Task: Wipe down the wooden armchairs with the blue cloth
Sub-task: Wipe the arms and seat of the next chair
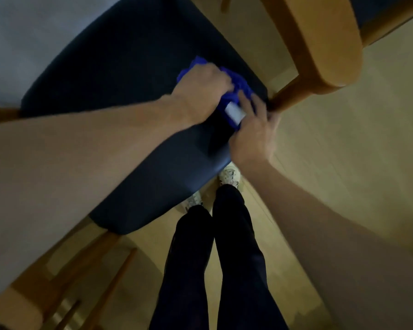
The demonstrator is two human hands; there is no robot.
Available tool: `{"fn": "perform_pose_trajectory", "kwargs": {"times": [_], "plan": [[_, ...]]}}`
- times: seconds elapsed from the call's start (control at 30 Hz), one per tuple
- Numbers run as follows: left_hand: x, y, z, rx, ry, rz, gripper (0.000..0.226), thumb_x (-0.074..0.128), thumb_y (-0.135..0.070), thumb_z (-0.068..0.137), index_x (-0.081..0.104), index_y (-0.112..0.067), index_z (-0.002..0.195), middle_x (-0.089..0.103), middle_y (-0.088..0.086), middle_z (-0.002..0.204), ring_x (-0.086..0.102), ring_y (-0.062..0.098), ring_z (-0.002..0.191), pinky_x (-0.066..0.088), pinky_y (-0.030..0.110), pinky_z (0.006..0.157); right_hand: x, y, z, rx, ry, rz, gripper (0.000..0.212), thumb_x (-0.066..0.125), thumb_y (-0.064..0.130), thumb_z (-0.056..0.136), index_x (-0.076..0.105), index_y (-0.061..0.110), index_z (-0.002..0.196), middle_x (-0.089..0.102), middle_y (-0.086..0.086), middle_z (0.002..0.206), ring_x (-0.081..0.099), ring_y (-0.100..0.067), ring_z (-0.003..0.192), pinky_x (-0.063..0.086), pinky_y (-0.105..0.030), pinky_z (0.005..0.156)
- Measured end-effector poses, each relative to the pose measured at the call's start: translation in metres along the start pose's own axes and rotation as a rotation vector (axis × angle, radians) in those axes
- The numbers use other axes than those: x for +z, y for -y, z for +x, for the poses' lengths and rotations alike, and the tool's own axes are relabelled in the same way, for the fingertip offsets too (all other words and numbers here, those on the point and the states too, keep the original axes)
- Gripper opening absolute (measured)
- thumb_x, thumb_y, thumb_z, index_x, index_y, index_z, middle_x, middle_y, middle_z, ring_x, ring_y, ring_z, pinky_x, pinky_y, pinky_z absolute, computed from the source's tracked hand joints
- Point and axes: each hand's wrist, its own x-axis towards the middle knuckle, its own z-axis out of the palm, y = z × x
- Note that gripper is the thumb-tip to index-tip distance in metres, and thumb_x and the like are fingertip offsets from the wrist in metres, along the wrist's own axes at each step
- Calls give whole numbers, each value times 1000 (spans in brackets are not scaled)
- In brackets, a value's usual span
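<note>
Both hands met on the cloth [239, 88], which lay bunched on the dark seat [119, 67] of the armchair [320, 39], near its corner by the wooden armrest post. Left hand [200, 84] pressed down on the cloth with fingers curled over it; right hand [253, 132] touched the cloth's near edge beside a white tag [234, 114], fingers fairly straight, though blur hid the exact grip. Wiping well probably meant flattening the bunched cloth first, then working on to the wooden arms and legs.
</note>
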Motion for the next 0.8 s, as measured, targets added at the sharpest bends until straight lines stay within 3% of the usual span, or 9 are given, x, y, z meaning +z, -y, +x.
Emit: {"fn": "perform_pose_trajectory", "kwargs": {"times": [0.1,0.2,0.33,0.4,0.5,0.57,0.63,0.73,0.8], "plan": [[22,9,-64,76,-69,-130,51,27,-24,87,71,-2,99,71,14,101,62,33,99,42,44,90,32,28,-50,9,91,-11,84,61,9,80,24,33,151,23,9,153,30,-26,135,32,-22,89],[51,19,-133,11,-40,-150,51,31,-21,82,73,-3,103,72,13,105,64,34,104,47,43,94,58,55,-112,-1,218,60,82,65,17,82,23,36,150,22,13,150,33,-25,126,46,-27,79],[85,23,-212,-165,310,-117,52,47,-14,85,53,-23,137,52,-8,141,39,17,136,25,35,112,78,63,-163,-200,451,134,73,61,20,90,24,35,151,24,9,146,34,-26,124,48,-29,89],[90,18,-237,-250,366,-199,61,53,-11,84,45,-29,142,44,-12,147,34,13,139,23,32,113,72,55,-156,-305,522,163,66,59,20,90,32,36,148,31,10,139,36,-22,118,45,-28,90],[82,6,-236,-316,123,-293,65,62,3,71,57,-15,133,58,3,135,53,27,125,40,41,104,48,43,-114,-436,461,124,63,60,17,85,44,36,143,40,9,130,38,-20,107,42,-27,86],[73,7,-208,-384,-98,-317,69,62,12,67,56,-9,134,58,10,135,53,32,125,41,45,105,28,45,-70,-498,329,92,67,61,7,77,51,30,140,47,2,128,42,-26,104,36,-27,88],[58,16,-162,-453,-279,-349,59,50,6,80,52,-8,137,52,10,140,46,32,130,33,45,110,9,49,-19,-526,166,40,71,59,0,74,52,25,140,50,-6,129,47,-31,107,29,-23,89],[30,45,-89,-482,-363,-415,56,25,-14,88,50,-11,139,47,8,145,39,28,136,24,38,113,-9,58,56,-462,50,29,69,54,-2,81,44,21,145,49,-14,133,49,-34,115,36,-33,101],[25,71,-66,-452,-347,-365,48,29,-18,95,55,-17,135,52,6,141,42,25,132,26,35,111,-5,72,83,-397,57,-9,61,53,5,87,44,23,145,47,-13,135,47,-31,119,38,-32,99]]}}
